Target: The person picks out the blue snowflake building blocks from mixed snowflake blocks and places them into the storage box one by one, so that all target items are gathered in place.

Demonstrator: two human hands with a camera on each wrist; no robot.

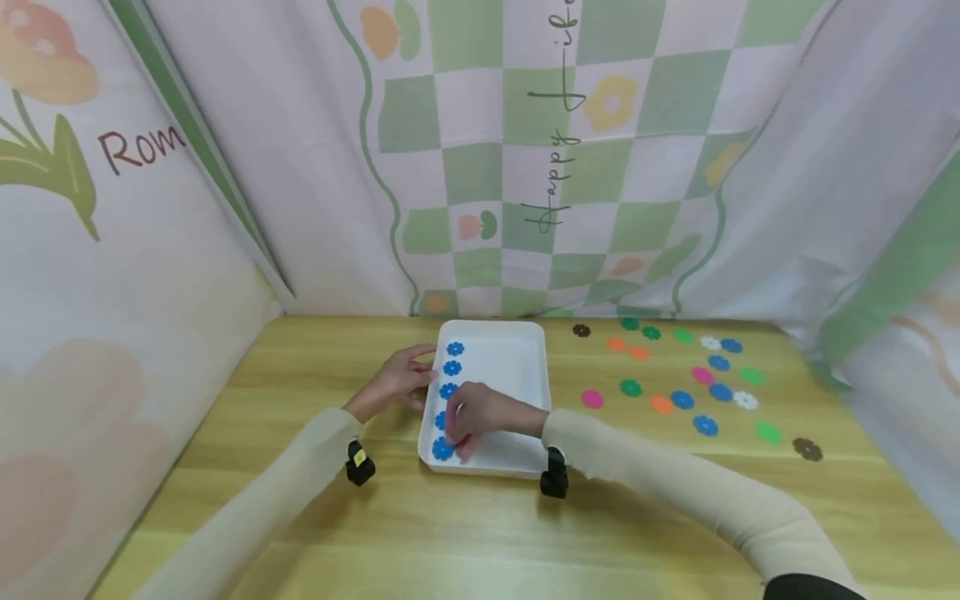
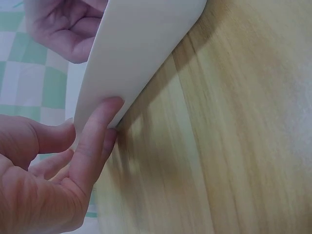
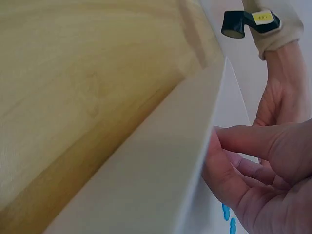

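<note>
A white tray lies on the table, with several blue flower-shaped pieces lined up along its left side. At the tray's left wall is my left hand. Its fairly straight fingers rest against the outside of the wall, and the thumb tip touches the rim. My right hand reaches over the tray with curled fingers, thumb and index tips together, partly covering the lower blue pieces. I cannot tell if a piece is between those fingertips. Two blue pieces show below that hand in the right wrist view.
Scattered on the wooden table right of the tray are flower-shaped and round pieces, including a pink piece, a brown piece, a white piece and a green piece. A patterned curtain hangs behind the table.
</note>
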